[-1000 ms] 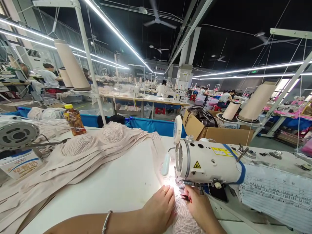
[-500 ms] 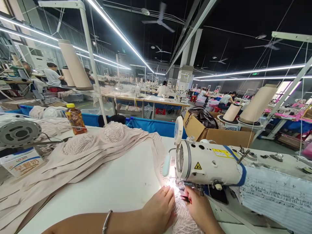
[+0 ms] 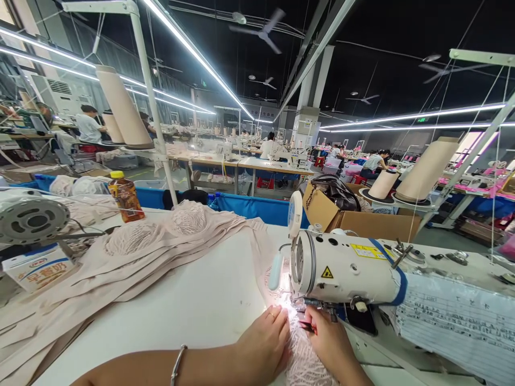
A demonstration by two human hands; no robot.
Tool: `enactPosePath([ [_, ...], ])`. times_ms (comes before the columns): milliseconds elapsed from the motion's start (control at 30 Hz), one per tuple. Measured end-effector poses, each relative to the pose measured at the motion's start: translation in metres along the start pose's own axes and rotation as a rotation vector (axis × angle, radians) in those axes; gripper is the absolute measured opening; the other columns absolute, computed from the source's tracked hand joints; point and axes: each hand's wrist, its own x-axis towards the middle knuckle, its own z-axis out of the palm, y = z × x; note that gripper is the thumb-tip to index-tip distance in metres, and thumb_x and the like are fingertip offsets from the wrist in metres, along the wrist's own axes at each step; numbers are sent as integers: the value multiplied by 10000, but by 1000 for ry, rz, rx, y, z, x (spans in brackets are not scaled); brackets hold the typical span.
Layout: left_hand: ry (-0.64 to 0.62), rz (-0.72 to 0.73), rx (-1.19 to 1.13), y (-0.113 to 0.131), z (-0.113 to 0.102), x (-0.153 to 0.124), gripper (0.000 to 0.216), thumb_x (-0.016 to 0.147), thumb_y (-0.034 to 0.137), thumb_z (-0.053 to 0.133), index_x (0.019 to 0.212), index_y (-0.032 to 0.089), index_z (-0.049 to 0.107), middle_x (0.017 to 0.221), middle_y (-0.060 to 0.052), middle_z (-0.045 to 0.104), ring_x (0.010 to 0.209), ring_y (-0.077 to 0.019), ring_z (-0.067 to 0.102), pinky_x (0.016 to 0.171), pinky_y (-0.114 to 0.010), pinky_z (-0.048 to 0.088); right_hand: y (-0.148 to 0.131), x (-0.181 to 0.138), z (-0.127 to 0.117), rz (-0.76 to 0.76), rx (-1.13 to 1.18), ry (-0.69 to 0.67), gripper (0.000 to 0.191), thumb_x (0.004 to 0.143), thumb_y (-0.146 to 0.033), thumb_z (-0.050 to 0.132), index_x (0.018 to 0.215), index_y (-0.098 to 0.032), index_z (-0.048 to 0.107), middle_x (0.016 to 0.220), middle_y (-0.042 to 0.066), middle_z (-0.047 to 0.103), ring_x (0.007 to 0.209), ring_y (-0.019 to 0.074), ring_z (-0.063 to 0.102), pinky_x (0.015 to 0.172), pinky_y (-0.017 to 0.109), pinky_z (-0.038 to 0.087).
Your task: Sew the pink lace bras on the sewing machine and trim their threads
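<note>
A sewing machine (image 3: 338,268) stands at the right, its lamp lighting the needle area brightly. Pale pink lace fabric (image 3: 308,359) runs under the needle end and down toward me. My left hand (image 3: 265,338), with a ring and a bracelet, presses the lace's left edge, fingers closed on it near the needle. To the right of the lace, my right hand (image 3: 325,335) is closed around small thread snips (image 3: 308,326) with dark blades and a bit of red. The glare hides the needle and the exact stitching point.
Stacked pale pink bra pieces (image 3: 140,257) cover the table's left side. Behind them stands a drink bottle (image 3: 125,197); a milk carton (image 3: 38,268) is at far left. Thread cones (image 3: 428,169) rise at right. A cardboard box (image 3: 374,228) sits behind the machine, a written sheet (image 3: 454,327) beside it.
Very little differs. Both hands and the lace stay almost in place by the needle, and the ceiling fan blades have turned.
</note>
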Motion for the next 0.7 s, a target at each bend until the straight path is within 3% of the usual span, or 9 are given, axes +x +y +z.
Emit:
enactPosePath([
  [700, 63, -2, 28, 0, 11, -2, 469, 1013, 399, 394, 1243, 43, 595, 1267, -179, 635, 1201, -308, 574, 1110, -453, 442, -3, -1, -2, 3, -12, -16, 235, 797, -79, 540, 878, -258, 668, 834, -5, 738, 752, 199, 684, 637, 283, 432],
])
